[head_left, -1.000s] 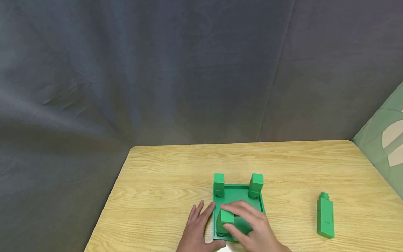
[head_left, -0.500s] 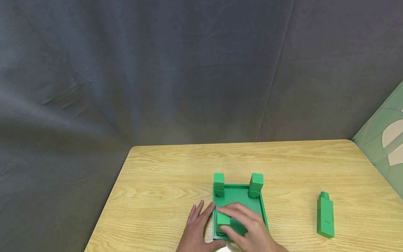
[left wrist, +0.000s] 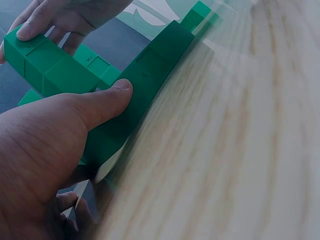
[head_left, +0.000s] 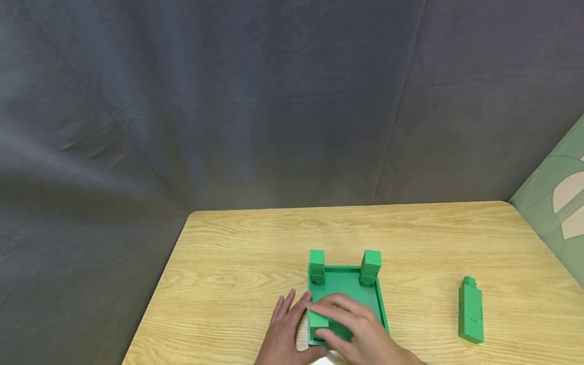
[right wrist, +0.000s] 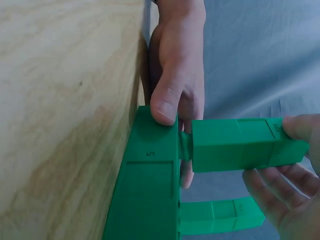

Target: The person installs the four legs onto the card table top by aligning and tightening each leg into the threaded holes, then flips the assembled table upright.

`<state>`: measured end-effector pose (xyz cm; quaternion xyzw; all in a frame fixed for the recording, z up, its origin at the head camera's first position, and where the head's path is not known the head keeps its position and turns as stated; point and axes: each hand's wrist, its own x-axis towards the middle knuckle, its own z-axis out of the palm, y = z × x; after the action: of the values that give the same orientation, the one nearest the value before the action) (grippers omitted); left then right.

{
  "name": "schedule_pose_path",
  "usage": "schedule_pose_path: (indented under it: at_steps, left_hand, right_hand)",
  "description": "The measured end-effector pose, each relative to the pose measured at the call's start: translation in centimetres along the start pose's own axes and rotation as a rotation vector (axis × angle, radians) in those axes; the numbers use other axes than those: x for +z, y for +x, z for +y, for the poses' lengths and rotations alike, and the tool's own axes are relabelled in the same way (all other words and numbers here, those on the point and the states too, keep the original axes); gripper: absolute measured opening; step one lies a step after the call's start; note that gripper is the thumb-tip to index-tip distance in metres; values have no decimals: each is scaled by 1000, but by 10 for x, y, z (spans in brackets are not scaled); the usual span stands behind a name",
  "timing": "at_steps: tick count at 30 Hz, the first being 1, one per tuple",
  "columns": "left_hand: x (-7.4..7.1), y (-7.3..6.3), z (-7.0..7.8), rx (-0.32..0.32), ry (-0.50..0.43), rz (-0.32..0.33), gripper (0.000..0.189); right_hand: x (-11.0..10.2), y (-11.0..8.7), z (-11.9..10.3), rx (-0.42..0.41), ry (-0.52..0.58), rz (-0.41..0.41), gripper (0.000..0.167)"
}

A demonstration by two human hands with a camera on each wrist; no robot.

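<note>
A shallow green tray-like base (head_left: 344, 279) lies on the wooden table, with an upright square post at each far corner. My left hand (head_left: 284, 334) grips its near left corner, thumb on the front wall and index finger along the left side. Above that corner my right hand (head_left: 365, 337) pinches a third green post (head_left: 318, 320) near its top, between thumb and fingers. The right wrist view shows a narrow round neck between this post (right wrist: 225, 145) and the base wall (right wrist: 150, 170). My left thumb (right wrist: 165, 102) presses right beside it.
A loose green post (head_left: 471, 314) with a threaded round end lies on the right of the table (head_left: 237, 253). Far left post (head_left: 317, 266) and far right post (head_left: 371, 263) stand up from the base. A dark grey curtain (head_left: 292, 126) hangs behind the table.
My right hand has shifted slightly left with the pinched post, whose top has moved left and nearer me. The left hand and the base hold their place.
</note>
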<state>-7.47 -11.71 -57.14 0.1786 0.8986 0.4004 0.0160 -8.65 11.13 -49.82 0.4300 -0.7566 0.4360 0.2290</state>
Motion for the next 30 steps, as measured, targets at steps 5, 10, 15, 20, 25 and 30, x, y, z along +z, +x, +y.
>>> schedule_pose_path:
  at_steps: [5,10,15,20,25,30]
  left_hand:
    - [0,0,0,0,-4,5,102]
    - [0,1,0,-12,-14,-4,104]
    - [-2,1,0,-32,-42,-29,104]
    - [-2,2,-1,-8,-23,-14,104]
    - [0,2,-2,13,-2,2,103]
    - [1,2,-3,17,17,2,103]
  right_hand:
    - [-6,0,2,9,9,-53,47]
    - [-14,0,8,-7,70,-127,51]
    - [-16,0,12,-9,95,-149,52]
    - [-13,-1,10,28,75,-113,49]
    - [-5,-2,10,71,98,-40,37]
    - [3,-5,11,88,133,31,33]
